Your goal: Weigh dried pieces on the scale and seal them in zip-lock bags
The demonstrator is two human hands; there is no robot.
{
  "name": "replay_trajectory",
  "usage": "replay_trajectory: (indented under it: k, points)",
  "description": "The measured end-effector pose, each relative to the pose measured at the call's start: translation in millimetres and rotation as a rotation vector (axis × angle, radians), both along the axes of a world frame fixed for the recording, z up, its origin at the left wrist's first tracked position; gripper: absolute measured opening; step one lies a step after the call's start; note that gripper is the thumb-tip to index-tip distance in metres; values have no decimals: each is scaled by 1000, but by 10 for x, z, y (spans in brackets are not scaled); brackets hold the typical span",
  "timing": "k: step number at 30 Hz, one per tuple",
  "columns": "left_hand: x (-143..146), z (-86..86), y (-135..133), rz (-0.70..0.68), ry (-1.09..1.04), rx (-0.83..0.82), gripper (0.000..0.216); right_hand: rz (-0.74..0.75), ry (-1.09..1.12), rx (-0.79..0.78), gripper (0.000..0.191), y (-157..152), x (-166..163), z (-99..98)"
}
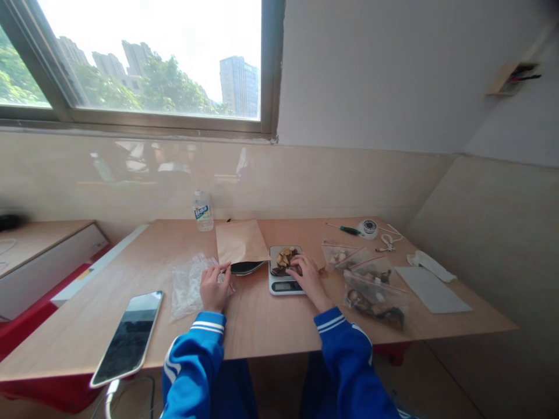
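Dried slices (286,255) lie on the scale (276,291) between the tabletop's (257,326) near and far edges, apparently being adjusted by the curled right hand (309,278) (grip indiscernible), while the left hand (213,287) pinches the paper bag's (242,240) near edge; the next move calls for light contact.

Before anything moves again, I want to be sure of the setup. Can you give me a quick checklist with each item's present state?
1. Brown pieces on the scale: ok, heaped on its platform.
2. Right hand off the load: not ok, its fingers are at the pieces.
3. Left hand clear of the scale: ok, it is by the brown paper.
4. Display reading: cannot tell, digits too small.
5. Bottle upright: ok, standing at the back of the table.
6. Phone fully on the table: not ok, its lower end seems to jut past the front edge.
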State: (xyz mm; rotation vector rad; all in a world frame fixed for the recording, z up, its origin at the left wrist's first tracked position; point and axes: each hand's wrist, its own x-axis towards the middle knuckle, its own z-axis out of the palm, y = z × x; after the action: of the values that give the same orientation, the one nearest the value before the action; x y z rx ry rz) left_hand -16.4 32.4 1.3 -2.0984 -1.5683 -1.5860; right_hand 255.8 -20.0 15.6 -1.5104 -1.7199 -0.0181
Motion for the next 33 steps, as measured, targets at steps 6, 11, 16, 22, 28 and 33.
replay_trajectory:
  k: [6,11,16,22,28,33]
  points:
    - [11,15,-6,17,-3,-5,23,-37,-26,39,27,-392,192,-58]
    - [14,3,-10,1,-11,-46,24,-148,-19,-16,29,-703,383,-253]
    - [28,20,-1,14,3,-60,25,-172,-51,-42,29,-723,398,-327]
    - [16,17,-12,38,14,-46,24,-257,-47,-36,29,-697,424,-316]
    - [1,-14,-10,58,3,-53,24,-219,-83,-1,42,-621,493,-465]
    - [13,5,-19,47,5,-53,24,-235,-111,-2,48,-559,524,-625]
